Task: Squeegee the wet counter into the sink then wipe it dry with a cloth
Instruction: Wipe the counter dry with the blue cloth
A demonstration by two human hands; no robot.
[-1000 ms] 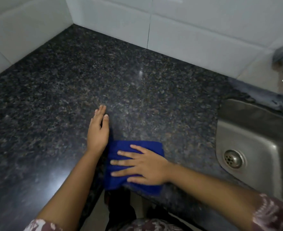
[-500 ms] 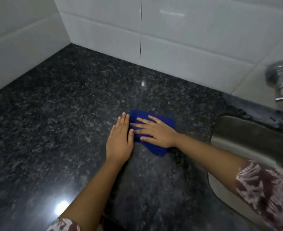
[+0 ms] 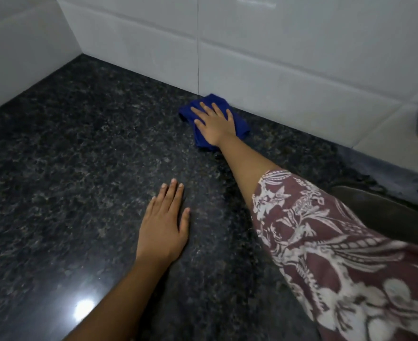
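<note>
Right hand (image 3: 215, 124) spread flat, pressing blue cloth (image 3: 240, 130) onto dark granite surface (image 3: 80, 156), at tiled wall (image 3: 277, 57) foot. Left hand (image 3: 163, 230) flat, fingers together, nearer. Sink (image 3: 380, 215) edge probably at right, blurred.

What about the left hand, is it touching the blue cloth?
Apart. The head view shows the left hand flat on the counter, with bare granite between it and the blue cloth under the right hand.

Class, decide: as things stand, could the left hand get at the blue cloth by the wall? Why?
Probably yes. The left hand lies flat on the counter with only bare granite between it and the blue cloth. The right hand presses on most of it, so only its edges are free.
</note>
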